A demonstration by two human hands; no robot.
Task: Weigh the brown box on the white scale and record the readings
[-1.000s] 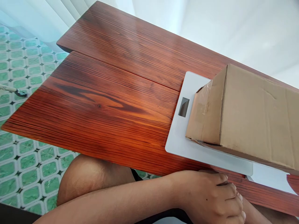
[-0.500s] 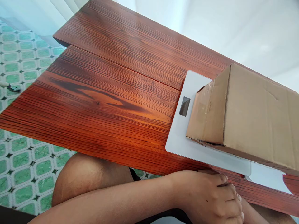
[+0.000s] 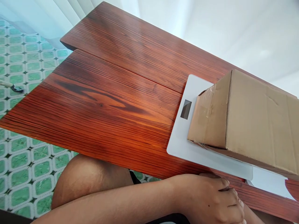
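My left hand [image 3: 215, 196] rests at the table's near edge, its fingers curled over my right forearm [image 3: 251, 215] near the wrist. My right hand is mostly hidden beneath it, so its fingers cannot be made out. Just beyond the hands, a white flat scale [image 3: 176, 141] with a small dark display [image 3: 186, 109] lies on the table. On top of it sits a closed brown cardboard box [image 3: 259, 121], taped at its end. Neither hand touches the box or the scale.
The reddish-brown wooden table [image 3: 100, 124] has a seam along its length. A white sheet [image 3: 268, 182] pokes out under the box at right. White curtain [image 3: 221, 28] hangs behind. My knee [image 3: 88, 177] is under the near edge, above green tiled floor [image 3: 18, 165].
The view has shifted slightly, so the table, scale and box appear a little lower and to the right. The hands keep the same clasped pose.
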